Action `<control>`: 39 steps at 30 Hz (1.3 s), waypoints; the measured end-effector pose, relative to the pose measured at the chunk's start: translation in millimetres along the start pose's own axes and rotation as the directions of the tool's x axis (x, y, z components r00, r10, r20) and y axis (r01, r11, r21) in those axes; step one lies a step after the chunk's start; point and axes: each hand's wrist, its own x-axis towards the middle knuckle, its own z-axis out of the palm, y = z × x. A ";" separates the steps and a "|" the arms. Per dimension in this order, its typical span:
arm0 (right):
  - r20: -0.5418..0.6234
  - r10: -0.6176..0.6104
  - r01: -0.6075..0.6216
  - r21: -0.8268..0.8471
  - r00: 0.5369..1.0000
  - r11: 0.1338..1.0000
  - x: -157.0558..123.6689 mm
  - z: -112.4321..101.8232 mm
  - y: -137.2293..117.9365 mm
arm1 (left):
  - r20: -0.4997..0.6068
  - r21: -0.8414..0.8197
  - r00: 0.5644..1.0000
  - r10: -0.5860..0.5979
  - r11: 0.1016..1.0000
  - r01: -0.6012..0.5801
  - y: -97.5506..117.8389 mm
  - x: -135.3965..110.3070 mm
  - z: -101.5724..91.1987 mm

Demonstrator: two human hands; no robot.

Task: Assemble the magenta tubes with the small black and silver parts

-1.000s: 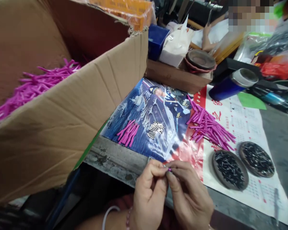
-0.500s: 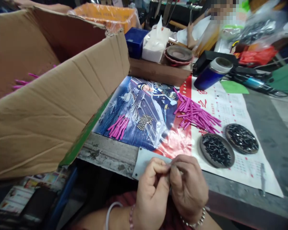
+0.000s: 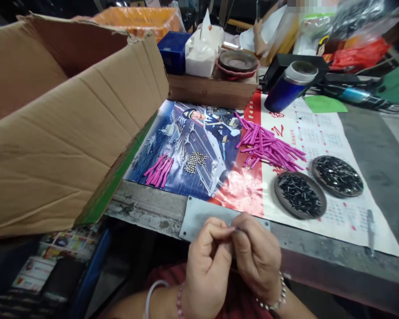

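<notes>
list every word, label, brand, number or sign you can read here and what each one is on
"之": large red character on the white part of the poster.
Red character above it: too blurred to be sure of.
Poster's small vertical characters and calendar grids: too small to read.
Orange crate: marks too blurred to read.
Printed papers, lower left: too small to read.

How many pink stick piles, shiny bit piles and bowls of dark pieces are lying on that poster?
Pink stick piles: 2
Shiny bit piles: 1
Bowls of dark pieces: 2
Total: 5
</notes>
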 end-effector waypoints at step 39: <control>0.220 0.205 -0.235 0.118 0.954 0.965 -22.5 -52.2 4.2 | 0.451 0.763 0.804 0.388 0.298 -0.573 7.0 -14.1 -8.0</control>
